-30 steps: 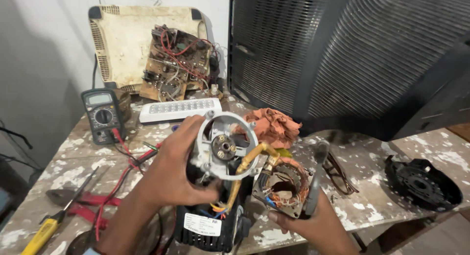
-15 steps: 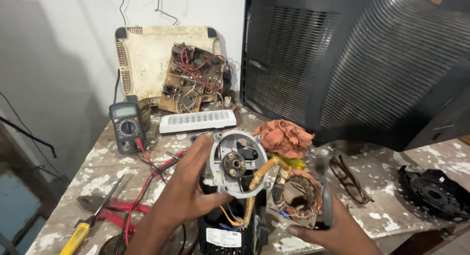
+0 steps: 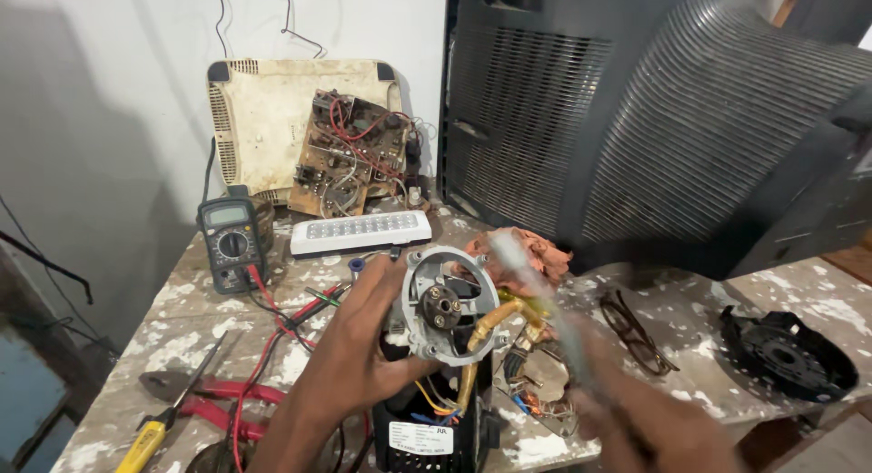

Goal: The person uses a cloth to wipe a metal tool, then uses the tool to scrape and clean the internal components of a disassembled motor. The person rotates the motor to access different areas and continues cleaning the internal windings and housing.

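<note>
My left hand (image 3: 359,355) grips the side of a round silver metal motor end plate (image 3: 445,305), which has a dark bearing hub in its middle. The plate sits upright over a black plastic motor housing (image 3: 427,432); yellow and other coloured wires run down into the housing. My right hand (image 3: 640,414), blurred by motion, is at the lower right and closed on a thin pale tool (image 3: 545,296) that slants up toward the plate's right edge. A stator with copper windings (image 3: 536,387) lies between my hands, partly hidden.
On the paint-spattered table (image 3: 699,300): multimeter (image 3: 232,241) with red leads, white LED lamp (image 3: 361,232), bare circuit board (image 3: 350,155) against a cream casing (image 3: 268,119), orange cloth (image 3: 531,251), spectacles (image 3: 636,332), black round part (image 3: 786,355), red pliers (image 3: 218,391), yellow screwdriver (image 3: 145,441). A big dark television back (image 3: 681,119) stands behind.
My right hand has left the stator's underside and swings up with the thin tool, blurred. My left hand keeps its hold on the end plate. The view has shifted slightly.
</note>
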### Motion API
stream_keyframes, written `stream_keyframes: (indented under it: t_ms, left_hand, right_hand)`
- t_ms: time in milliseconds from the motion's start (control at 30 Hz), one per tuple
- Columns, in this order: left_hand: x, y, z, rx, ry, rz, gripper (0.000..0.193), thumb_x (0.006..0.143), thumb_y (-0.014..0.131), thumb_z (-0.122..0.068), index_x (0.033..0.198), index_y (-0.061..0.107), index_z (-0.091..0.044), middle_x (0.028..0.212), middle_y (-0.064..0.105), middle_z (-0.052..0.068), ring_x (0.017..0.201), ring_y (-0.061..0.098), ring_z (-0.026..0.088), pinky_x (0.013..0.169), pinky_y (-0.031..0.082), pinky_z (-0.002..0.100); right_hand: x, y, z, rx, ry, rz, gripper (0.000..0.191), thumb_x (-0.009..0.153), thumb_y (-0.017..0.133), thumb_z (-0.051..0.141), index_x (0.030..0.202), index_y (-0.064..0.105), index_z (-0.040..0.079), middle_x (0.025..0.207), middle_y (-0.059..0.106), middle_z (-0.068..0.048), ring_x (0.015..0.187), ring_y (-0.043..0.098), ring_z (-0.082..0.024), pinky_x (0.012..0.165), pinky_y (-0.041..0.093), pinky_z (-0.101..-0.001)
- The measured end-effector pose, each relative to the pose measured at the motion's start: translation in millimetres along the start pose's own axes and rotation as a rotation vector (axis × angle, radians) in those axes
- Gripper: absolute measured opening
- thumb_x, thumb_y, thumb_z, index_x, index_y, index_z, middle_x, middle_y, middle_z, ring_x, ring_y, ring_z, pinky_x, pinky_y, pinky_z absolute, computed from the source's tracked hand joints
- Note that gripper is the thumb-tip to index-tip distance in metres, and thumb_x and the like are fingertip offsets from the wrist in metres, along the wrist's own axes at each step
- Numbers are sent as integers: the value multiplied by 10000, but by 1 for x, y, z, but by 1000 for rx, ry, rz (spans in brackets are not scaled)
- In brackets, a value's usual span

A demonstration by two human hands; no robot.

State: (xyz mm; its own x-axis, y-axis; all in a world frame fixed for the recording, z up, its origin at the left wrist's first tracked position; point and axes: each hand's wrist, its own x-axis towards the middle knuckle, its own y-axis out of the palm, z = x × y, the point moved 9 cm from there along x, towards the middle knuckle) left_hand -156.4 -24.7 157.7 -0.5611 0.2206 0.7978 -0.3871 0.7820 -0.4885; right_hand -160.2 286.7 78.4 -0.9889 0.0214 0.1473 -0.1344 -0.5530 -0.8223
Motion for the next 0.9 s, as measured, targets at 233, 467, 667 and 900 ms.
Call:
stream_keyframes:
  t_ms: [233, 467, 667, 900]
  left_hand:
    - [-3, -6, -11, 31, 28, -32, 1001, 590, 941, -222, 1407, 461, 102, 1394, 503, 341, 1307, 516, 489, 1090, 421, 468]
    - [3, -16, -31, -11, 46, -107, 934, 537, 900, -151, 1358, 518, 76, 1209, 590, 231, 1118, 616, 405, 957, 509, 441]
    - [2, -13, -40, 17, 13, -124, 937, 500, 913, -160, 1332, 543, 59, 1063, 593, 174, 963, 646, 343, 851, 547, 406]
    - [-2, -15, -52, 20, 62, -137, 821, 526, 964, -203, 1227, 606, 30, 1049, 600, 172, 947, 655, 354, 833, 554, 418]
  right_hand:
    - [-40, 15, 102, -143, -587, -309, 615, 907, 689, 207, 1498, 525, 251, 1212, 709, -240, 1203, 684, -313, 1024, 513, -441]
    - [-95, 19, 120, -237, -704, -795, 539, 848, 625, 137, 1373, 585, 252, 1242, 724, -213, 1204, 687, -361, 1014, 507, -445]
    - [-67, 24, 123, -142, -345, -238, 596, 956, 628, 230, 1528, 472, 285, 1062, 777, -151, 985, 754, -351, 882, 553, -479]
    - [-112, 8, 145, -63, -638, -383, 623, 873, 574, 55, 1486, 517, 149, 1020, 698, -351, 984, 713, -472, 851, 541, -533]
